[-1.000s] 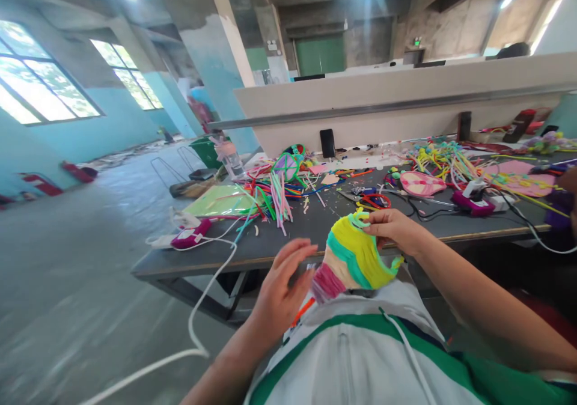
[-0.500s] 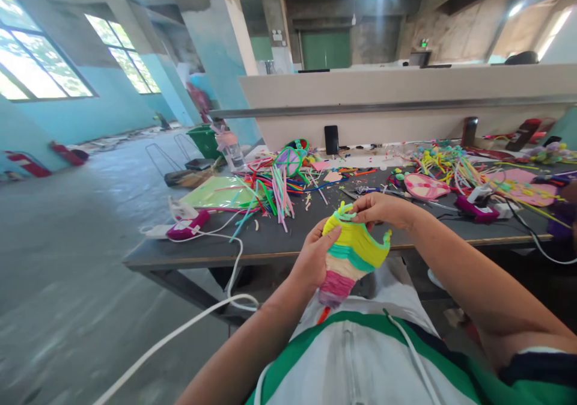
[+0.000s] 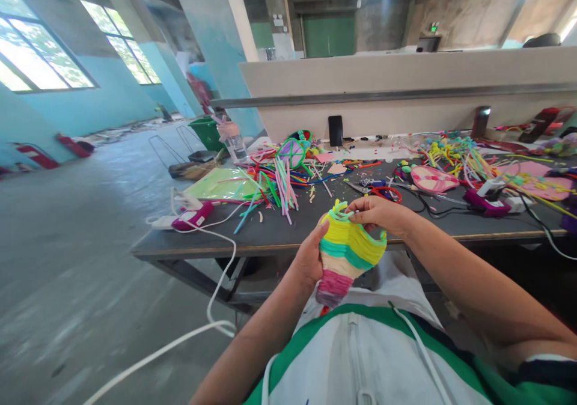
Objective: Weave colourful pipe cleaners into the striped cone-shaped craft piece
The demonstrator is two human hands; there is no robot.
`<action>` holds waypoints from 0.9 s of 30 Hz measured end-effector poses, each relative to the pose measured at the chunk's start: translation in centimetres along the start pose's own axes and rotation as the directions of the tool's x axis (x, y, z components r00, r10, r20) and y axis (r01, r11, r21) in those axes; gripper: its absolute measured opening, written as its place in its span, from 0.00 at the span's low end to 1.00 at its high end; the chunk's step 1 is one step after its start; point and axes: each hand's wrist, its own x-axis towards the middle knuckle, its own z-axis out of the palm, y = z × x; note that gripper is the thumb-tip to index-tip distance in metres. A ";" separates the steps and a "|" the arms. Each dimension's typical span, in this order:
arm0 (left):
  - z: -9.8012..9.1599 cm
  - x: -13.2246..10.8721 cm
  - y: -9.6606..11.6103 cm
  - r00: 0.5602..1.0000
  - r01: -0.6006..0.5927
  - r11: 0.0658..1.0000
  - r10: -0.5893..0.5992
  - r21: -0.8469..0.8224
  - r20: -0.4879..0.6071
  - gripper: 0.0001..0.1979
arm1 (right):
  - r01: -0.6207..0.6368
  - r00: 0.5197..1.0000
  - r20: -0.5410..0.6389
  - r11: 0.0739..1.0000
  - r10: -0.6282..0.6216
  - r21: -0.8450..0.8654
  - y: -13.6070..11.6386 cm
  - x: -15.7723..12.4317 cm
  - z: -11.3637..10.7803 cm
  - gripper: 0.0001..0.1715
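Over my lap, in front of the table edge, I hold a striped piece made of pipe cleaners [image 3: 345, 249]. Its bands run yellow, turquoise, cream, dark pink and mauve from top to bottom. My left hand [image 3: 312, 252] grips its left side, the thumb lying on the front. At the upper rim my right hand [image 3: 372, 211] pinches a light green pipe cleaner [image 3: 343, 215] between thumb and fingers. The right end of the rim curls upward. Fingers of both hands are partly hidden behind the piece.
Loose pipe cleaners [image 3: 283, 188] lie on the dark table [image 3: 216, 237], with a green sheet [image 3: 220, 184] to their left. Red-handled scissors [image 3: 386, 192] rest beyond my right hand. A phone [image 3: 335, 130] leans at the back near a bottle [image 3: 232, 140]. A white cable [image 3: 216, 285] hangs off the left edge.
The view has shifted slightly, and the red scissor handles now show beyond my right hand. My left thumb has moved toward the piece's left edge. Both hands keep hold of it.
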 end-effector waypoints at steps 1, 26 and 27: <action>0.1 0.0 -0.1 1.000 0.012 1.000 -0.012 -0.020 -0.005 0.22 | -0.004 1.000 0.003 1.000 0.004 0.000 0.1 0.1 0.1 0.16; -2.3 2.5 2.9 0.961 -0.144 0.981 0.169 0.128 -0.219 0.12 | 0.289 0.881 -0.244 0.870 -0.405 -0.400 -1.4 0.8 -0.5 0.11; -2.0 2.6 2.7 0.957 -0.164 0.978 0.190 0.129 -0.220 0.12 | 0.336 0.832 -0.217 0.775 -0.511 -0.535 -1.6 0.7 -0.6 0.10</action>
